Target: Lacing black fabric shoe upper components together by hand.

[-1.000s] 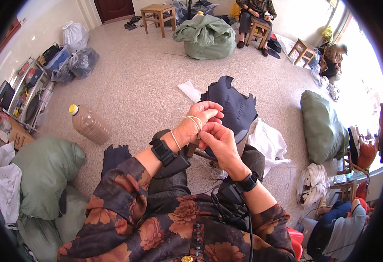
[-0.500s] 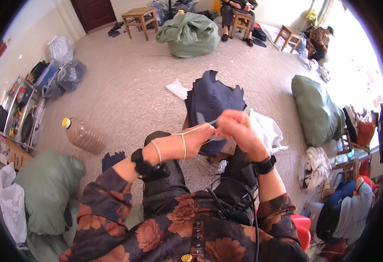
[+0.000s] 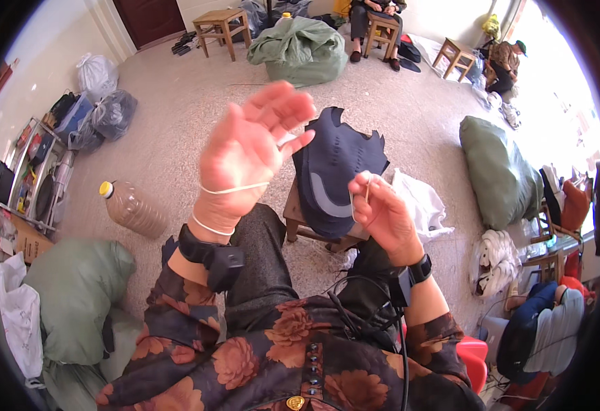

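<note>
My left hand (image 3: 245,147) is raised, palm up with fingers spread, and a little smeared by motion. One pale rubber band (image 3: 235,188) circles the base of that palm, and a second band (image 3: 211,228) sits round the wrist. My right hand (image 3: 386,216) has its thumb and fingers pinched on a thin pale loop (image 3: 352,200), which looks like another rubber band. Between and beyond the hands, a stack of dark navy cut fabric pieces (image 3: 344,151) with a grey curved strip lies on a wooden stool (image 3: 293,209). Neither hand touches the stack.
White cloth or bag (image 3: 420,205) lies right of the stool. Green sacks stand ahead (image 3: 303,58), at the right (image 3: 495,171) and at the left (image 3: 77,294). A large yellow-capped bottle (image 3: 133,209) tilts on the left floor. Two people sit farther off.
My hands have parted: the left has opened and moved up, the right has drawn slightly down and right. The band stretched between them has come away from the left fingers.
</note>
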The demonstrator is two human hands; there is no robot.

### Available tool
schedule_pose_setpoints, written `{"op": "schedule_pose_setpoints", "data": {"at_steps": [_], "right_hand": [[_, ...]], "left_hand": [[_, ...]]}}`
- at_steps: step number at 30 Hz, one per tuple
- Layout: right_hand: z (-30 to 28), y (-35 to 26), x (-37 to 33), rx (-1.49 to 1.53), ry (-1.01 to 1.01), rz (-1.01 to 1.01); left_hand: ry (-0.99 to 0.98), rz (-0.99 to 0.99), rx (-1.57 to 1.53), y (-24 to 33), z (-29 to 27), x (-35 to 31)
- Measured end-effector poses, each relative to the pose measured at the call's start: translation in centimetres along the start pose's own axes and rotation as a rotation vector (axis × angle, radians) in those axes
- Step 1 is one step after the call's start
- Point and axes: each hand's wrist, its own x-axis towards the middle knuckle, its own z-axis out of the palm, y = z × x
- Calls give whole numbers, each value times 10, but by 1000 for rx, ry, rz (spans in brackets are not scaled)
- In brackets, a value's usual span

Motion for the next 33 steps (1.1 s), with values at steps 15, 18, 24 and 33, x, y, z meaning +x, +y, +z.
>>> {"op": "schedule_pose_setpoints", "data": {"at_steps": [15, 18, 24, 33], "right_hand": [[45, 64, 41, -1154, -82, -446], [51, 61, 40, -1163, -107, -415], [44, 68, 24, -1245, -443, -425], [-28, 47, 2, -699, 145, -15]], "left_hand": [[582, -264, 181, -84, -58, 1], [594, -288, 174, -90, -72, 5], [481, 351, 662, -93, -109, 22], [214, -278, 1291, -69, -148, -13]]}}
